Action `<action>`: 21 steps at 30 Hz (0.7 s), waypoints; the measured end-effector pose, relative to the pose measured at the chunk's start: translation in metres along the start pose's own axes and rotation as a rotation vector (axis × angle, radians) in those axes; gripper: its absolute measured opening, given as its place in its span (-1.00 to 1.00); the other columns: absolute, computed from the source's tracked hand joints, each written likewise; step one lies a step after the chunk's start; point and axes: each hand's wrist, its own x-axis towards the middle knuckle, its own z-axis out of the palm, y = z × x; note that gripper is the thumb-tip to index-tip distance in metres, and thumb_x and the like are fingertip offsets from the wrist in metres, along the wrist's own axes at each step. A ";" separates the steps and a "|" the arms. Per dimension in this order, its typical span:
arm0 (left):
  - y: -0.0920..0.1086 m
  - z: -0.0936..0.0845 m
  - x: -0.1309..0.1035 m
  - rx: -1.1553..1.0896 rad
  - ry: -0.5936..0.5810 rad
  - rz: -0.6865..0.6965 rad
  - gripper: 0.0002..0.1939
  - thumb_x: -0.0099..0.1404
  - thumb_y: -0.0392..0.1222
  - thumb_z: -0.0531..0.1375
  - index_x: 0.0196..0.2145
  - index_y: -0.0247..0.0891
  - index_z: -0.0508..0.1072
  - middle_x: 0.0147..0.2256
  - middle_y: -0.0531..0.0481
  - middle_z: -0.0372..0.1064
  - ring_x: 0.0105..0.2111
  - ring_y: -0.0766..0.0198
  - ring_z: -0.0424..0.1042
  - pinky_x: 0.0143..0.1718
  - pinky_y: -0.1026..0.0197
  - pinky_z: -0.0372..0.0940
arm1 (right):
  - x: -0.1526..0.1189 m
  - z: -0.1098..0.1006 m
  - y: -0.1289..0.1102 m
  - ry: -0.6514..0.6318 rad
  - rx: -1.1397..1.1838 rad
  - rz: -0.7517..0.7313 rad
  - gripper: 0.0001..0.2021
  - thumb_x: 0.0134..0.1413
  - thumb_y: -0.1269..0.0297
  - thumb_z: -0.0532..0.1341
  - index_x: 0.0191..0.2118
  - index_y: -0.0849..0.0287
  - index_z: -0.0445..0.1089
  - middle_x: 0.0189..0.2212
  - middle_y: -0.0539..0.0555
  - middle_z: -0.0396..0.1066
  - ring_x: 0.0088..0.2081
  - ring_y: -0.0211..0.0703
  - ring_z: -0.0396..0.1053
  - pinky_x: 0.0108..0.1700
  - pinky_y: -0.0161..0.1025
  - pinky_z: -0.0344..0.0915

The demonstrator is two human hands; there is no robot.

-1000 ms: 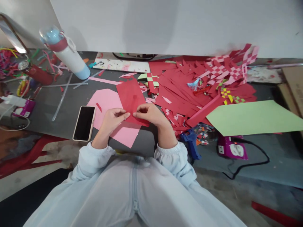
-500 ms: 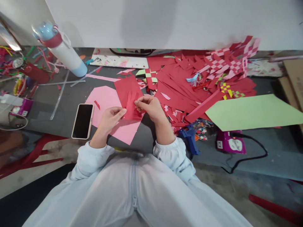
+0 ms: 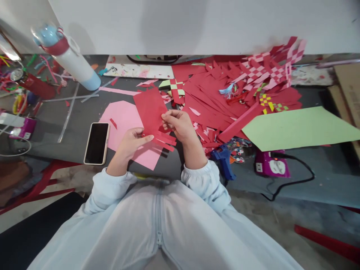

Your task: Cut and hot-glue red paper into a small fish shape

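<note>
My left hand is closed on a small piece of red paper cut into strips, thumb on top. The strips fan out to the right, their free ends apart. My right hand is just above them, thumb and fingers pinched together; what is between them, if anything, I cannot make out. Behind the fingertips lies a plain red paper sheet. Under both is a larger pink sheet with cut corners and a red scrap on it.
A phone lies left, a bottle behind it. Red paper strips and scraps spread at the back right, with woven checkered pieces. A green sheet, a blue glue gun and a purple box with a cable are right.
The cut red paper has swung down to the right in my left hand, and its strips have spread. My right fingers have come away from where they held its edge.
</note>
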 end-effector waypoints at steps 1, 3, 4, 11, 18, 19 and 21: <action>0.000 0.000 -0.001 0.005 -0.001 0.003 -0.65 -0.13 -0.05 0.53 -0.43 -0.29 0.59 -0.44 0.03 0.54 -0.48 0.35 0.42 -0.37 0.26 0.33 | 0.000 0.000 0.000 0.017 0.013 -0.011 -0.66 -0.34 0.05 0.51 -0.55 0.16 0.44 -0.66 -0.11 0.39 -0.64 -0.43 0.30 -0.56 -0.44 0.31; 0.002 0.001 -0.002 0.020 -0.003 0.011 -0.65 -0.11 -0.04 0.52 -0.43 -0.29 0.59 -0.44 0.03 0.54 -0.50 0.36 0.41 -0.39 0.27 0.32 | 0.000 0.001 -0.001 0.052 0.036 -0.027 -0.68 -0.34 0.07 0.50 -0.55 0.16 0.45 -0.67 -0.11 0.39 -0.64 -0.43 0.29 -0.57 -0.44 0.30; 0.002 0.001 -0.003 0.026 -0.003 0.014 -0.65 -0.10 -0.03 0.52 -0.42 -0.29 0.60 -0.44 0.03 0.54 -0.50 0.36 0.42 -0.39 0.27 0.33 | 0.000 0.001 -0.001 0.068 0.044 -0.030 -0.69 -0.34 0.08 0.50 -0.55 0.16 0.45 -0.67 -0.11 0.38 -0.64 -0.43 0.29 -0.57 -0.44 0.30; 0.004 0.000 -0.005 0.030 -0.006 0.020 -0.66 -0.10 -0.04 0.52 -0.42 -0.29 0.60 -0.43 0.02 0.54 -0.47 0.35 0.43 -0.36 0.27 0.34 | 0.003 -0.001 -0.001 0.151 0.066 -0.028 -0.70 -0.35 0.11 0.48 -0.51 0.14 0.44 -0.65 -0.14 0.36 -0.64 -0.46 0.25 -0.54 -0.43 0.28; 0.007 0.000 -0.007 0.095 0.017 0.012 -0.66 -0.10 -0.05 0.50 -0.42 -0.29 0.57 -0.47 0.02 0.49 -0.49 0.35 0.40 -0.45 0.28 0.28 | 0.006 -0.007 -0.001 0.244 0.065 -0.049 -0.77 -0.18 0.13 0.40 -0.46 0.11 0.40 -0.60 -0.14 0.33 -0.58 -0.45 0.26 -0.52 -0.42 0.24; 0.007 0.000 -0.006 0.100 0.017 0.017 -0.66 -0.11 -0.05 0.50 -0.43 -0.29 0.56 -0.47 0.03 0.49 -0.49 0.35 0.40 -0.44 0.28 0.28 | 0.006 -0.007 -0.001 0.244 0.068 -0.046 -0.76 -0.18 0.13 0.41 -0.46 0.11 0.40 -0.59 -0.14 0.33 -0.58 -0.45 0.26 -0.52 -0.42 0.24; 0.007 0.000 -0.006 0.099 0.015 0.030 -0.65 -0.11 -0.06 0.50 -0.43 -0.30 0.55 -0.46 0.03 0.49 -0.48 0.36 0.42 -0.42 0.28 0.30 | 0.006 -0.007 -0.001 0.223 0.069 -0.039 -0.74 -0.18 0.11 0.42 -0.46 0.12 0.38 -0.60 -0.15 0.31 -0.58 -0.45 0.26 -0.51 -0.43 0.25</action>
